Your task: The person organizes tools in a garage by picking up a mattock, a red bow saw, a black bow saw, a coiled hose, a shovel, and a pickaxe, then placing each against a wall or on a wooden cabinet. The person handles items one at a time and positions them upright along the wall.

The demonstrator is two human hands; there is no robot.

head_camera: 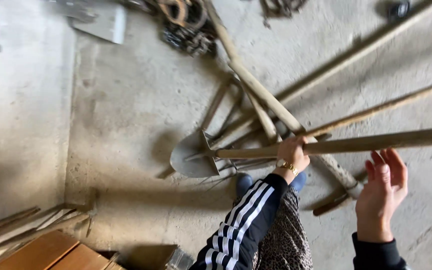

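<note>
My left hand point(292, 152) grips the long wooden handle point(376, 142) of a shovel. Its grey metal blade point(192, 156) points left, just above the concrete floor. My right hand point(382, 192) hovers open just below the handle, fingers spread, touching nothing. A gold watch sits on my left wrist, and the sleeve is black with white stripes. Several other long wooden tool handles point(261, 92) lie crossed on the floor behind the shovel.
A pile of rusty chain and metal parts point(186, 27) lies at the top. A flat grey metal sheet point(101, 20) lies top left. Wooden boards point(51, 252) and sticks point(11, 227) are at bottom left. My blue shoes point(246, 182) stand under the shovel.
</note>
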